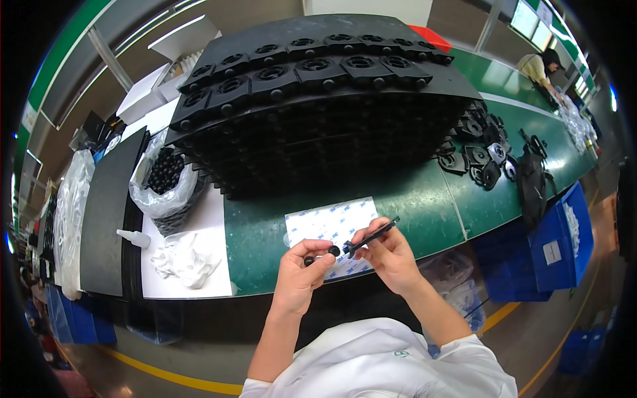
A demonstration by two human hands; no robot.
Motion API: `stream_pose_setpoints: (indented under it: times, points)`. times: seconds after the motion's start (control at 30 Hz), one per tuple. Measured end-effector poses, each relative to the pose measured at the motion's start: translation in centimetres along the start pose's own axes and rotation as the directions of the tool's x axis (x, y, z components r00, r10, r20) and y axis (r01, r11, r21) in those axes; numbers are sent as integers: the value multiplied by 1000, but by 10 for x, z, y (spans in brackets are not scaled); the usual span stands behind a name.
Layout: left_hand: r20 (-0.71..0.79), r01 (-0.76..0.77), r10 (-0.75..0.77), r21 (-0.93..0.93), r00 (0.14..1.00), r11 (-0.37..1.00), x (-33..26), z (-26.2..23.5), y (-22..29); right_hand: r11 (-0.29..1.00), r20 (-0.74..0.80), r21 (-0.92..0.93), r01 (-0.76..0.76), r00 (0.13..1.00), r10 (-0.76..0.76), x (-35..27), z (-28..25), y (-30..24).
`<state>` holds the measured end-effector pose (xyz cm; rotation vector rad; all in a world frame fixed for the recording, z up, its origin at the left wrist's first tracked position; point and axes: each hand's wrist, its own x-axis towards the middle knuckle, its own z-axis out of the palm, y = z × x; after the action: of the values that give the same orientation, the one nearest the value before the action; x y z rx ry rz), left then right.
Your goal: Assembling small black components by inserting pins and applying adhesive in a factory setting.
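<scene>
Between the thumb and fingers of my left hand (296, 273) is a small round black knob (334, 251). A second dark rounded piece (309, 261) shows at the curled fingers of the same hand. My right hand (396, 264) pinches a flat black plastic part (375, 235), seen nearly edge-on and tilted up to the right. Its lower end points at the knob, with a narrow gap between them. Both hands are over a white sheet with blue print (325, 222) on the green table (259, 245).
Stacked black boards (298, 33) bear rows of black parts with round openings. To the left stand a bag of black knobs (164, 171), a white squeeze bottle (135, 238) and crumpled white cloth (182, 262). Loose parts (488, 156), a blue bin (564, 242) and another person (539, 69) are right.
</scene>
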<state>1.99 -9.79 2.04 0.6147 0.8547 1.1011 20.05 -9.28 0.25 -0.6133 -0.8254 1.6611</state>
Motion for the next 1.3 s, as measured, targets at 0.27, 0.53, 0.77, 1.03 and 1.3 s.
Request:
stream_pose_setpoints:
  times: [0.27,0.53,0.77,1.03,1.3]
  points:
    - [13,54,-57,150,998,987,0,-1,1,999,31,-14,-46,998,46,1,-2,1]
    - [57,57,-72,231,996,971,0,-9,-1,995,101,-39,-96,990,99,2,4,5]
    - [324,-18,-65,246,944,969,-3,-10,2,994,273,-73,-81,957,98,0,10,8]
    - [-126,-277,481,680,868,678,-30,-79,46,956,69,-280,-85,992,109,41,50,-5]
    - [-28,180,724,975,689,-134,-40,-151,73,946,-5,8,-325,946,325,74,65,15]
